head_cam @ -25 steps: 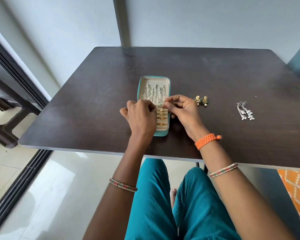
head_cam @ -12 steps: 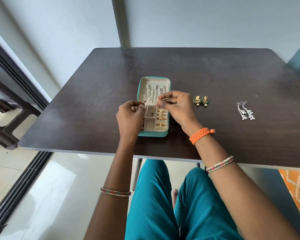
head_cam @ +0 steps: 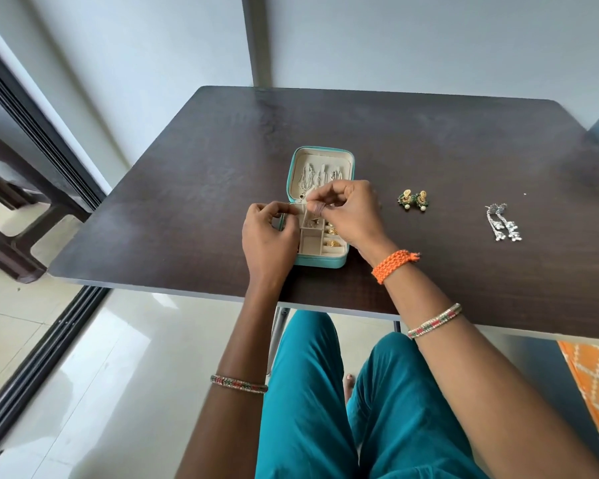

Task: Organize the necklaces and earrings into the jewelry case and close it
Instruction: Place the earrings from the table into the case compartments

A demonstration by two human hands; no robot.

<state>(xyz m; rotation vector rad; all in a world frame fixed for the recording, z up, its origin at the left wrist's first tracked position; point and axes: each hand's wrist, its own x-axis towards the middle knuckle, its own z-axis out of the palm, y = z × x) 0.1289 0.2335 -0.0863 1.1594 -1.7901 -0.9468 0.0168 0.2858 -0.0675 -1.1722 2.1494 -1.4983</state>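
dark wood table fills most of the view, grey wall behind it, glossy pale floor tiles below, sliding door track running along the left, one dark stool beyond it. person sits at the near edge, two teal trouser legs under the table, a bit of orange patterned cloth at far right.

one teal jewelry case lies open near the table's near edge, lid part flat away from the person, cream lining. silver necklaces lie in the lid half; count unclear, they overlap. gold rings sit in the right slots of the tray half, two show plainly, others are hidden by the right hand. left compartments partly covered by the left hand.

left hand hovers over the case's left edge, fingers curled, thumb and forefinger pressed on something too small to make out. right hand is over the middle of the case, fingertips pinched together on a thin piece, too small to identify.

right of the case, apart from it: two green and gold earrings side by side, touching. further right, two long silver earrings lying together.

one orange braided band on the right wrist, one beaded bangle on the right forearm, one more bangle on the left forearm.
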